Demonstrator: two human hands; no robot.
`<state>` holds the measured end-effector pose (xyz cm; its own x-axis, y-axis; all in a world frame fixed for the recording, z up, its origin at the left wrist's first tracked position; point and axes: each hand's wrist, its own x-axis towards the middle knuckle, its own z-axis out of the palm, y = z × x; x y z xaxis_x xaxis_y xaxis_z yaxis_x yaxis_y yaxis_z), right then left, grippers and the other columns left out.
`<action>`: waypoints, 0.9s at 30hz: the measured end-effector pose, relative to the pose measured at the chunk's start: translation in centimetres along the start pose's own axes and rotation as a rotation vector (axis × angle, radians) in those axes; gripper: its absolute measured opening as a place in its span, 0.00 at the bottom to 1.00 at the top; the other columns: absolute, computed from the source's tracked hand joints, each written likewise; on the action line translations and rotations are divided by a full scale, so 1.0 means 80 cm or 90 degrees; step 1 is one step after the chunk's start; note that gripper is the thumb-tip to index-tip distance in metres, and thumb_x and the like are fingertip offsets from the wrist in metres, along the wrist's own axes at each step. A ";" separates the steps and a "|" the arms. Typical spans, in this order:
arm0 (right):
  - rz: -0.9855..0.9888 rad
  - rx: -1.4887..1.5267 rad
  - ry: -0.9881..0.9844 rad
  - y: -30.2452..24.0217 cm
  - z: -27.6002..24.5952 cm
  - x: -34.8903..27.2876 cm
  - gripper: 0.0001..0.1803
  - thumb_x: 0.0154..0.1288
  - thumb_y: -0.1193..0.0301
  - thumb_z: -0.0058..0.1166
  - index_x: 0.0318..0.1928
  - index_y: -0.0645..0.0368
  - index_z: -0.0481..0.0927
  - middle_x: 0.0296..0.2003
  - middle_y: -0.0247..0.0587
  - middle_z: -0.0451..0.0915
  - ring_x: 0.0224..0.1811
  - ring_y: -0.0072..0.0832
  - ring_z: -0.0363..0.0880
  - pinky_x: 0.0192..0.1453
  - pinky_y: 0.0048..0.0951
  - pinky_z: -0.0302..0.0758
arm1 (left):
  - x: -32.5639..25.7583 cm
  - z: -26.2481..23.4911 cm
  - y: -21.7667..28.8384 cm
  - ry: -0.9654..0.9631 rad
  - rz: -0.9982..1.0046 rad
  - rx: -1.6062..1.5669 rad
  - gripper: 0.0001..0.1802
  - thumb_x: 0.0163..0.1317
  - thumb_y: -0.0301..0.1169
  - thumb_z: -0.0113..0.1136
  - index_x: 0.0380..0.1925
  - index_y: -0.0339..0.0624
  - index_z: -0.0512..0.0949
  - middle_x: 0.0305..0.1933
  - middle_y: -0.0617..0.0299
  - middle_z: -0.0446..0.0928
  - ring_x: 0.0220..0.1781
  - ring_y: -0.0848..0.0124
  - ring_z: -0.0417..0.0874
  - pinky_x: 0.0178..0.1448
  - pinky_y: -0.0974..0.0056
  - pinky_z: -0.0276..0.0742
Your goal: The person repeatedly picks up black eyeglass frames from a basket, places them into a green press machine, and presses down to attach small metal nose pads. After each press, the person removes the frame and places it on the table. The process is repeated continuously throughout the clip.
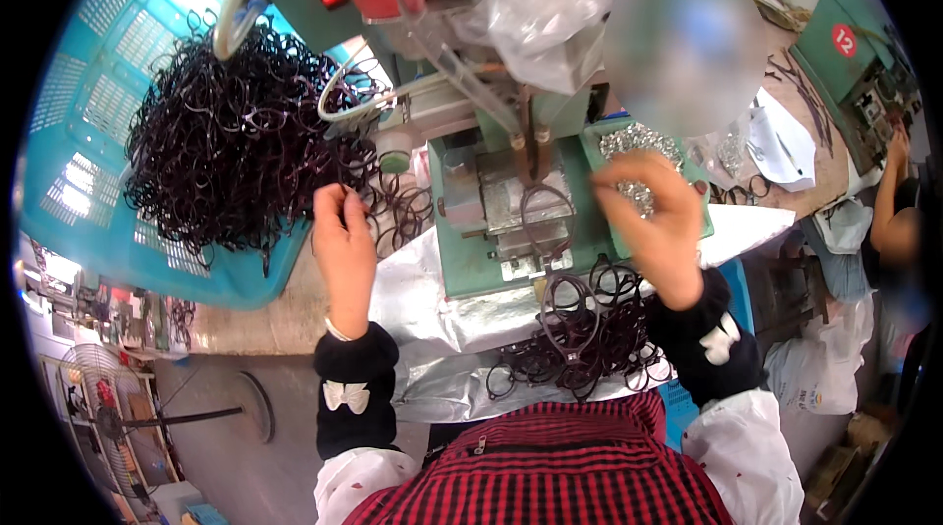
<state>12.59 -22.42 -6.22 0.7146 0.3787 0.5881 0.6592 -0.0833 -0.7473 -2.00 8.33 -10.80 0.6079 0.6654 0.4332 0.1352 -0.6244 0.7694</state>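
At the right edge of a heap of dark eyeglass frames (236,132), my left hand (344,240) pinches a dark eyeglass frame, mostly hidden by the fingers. My right hand (658,221) is curled over a green tray (705,216) of small shiny metal parts (638,144). Its thumb and forefinger come together beside the bench machine; anything between them is too small to make out. One eyeglass frame (526,221) stands at the machine's metal fixture (496,193), under its head. More dark frames (599,338) lie in front of the machine, near my lap.
A blue plastic basket (88,186) holds the heap. Silvery sheeting (417,299) covers the bench's front. Clear tubing and a plastic bag (535,9) hang around the machine. White paper (781,147) lies to the right. Another person's arm (892,191) shows at far right, a fan (103,417) at lower left.
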 end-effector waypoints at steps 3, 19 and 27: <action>0.165 0.262 0.032 0.002 0.053 0.019 0.18 0.56 0.81 0.62 0.49 0.65 0.79 0.37 0.35 0.82 0.43 0.22 0.80 0.51 0.26 0.75 | -0.022 0.017 -0.014 -0.033 -0.051 -0.103 0.05 0.74 0.27 0.54 0.39 0.38 0.72 0.34 0.64 0.76 0.31 0.79 0.75 0.35 0.72 0.73; 0.330 0.536 0.071 -0.043 0.069 0.018 0.23 0.60 0.84 0.61 0.57 0.67 0.74 0.36 0.31 0.83 0.38 0.15 0.78 0.43 0.17 0.71 | -0.048 -0.029 0.169 0.117 0.374 -0.353 0.04 0.74 0.26 0.52 0.43 0.38 0.70 0.47 0.46 0.78 0.46 0.63 0.82 0.46 0.58 0.82; 0.010 -0.244 -0.036 0.030 -0.004 0.005 0.13 0.56 0.76 0.60 0.43 0.60 0.85 0.49 0.52 0.83 0.57 0.51 0.79 0.63 0.45 0.74 | -0.055 0.048 0.161 -0.178 0.764 -0.075 0.09 0.47 0.24 0.68 0.30 0.40 0.80 0.49 0.56 0.84 0.44 0.58 0.85 0.51 0.53 0.89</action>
<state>14.58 -22.78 -7.66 0.7188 0.4240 0.5510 0.6951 -0.4235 -0.5809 0.05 -4.22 -4.65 0.4467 -0.4223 0.7887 -0.6852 -0.7283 -0.0018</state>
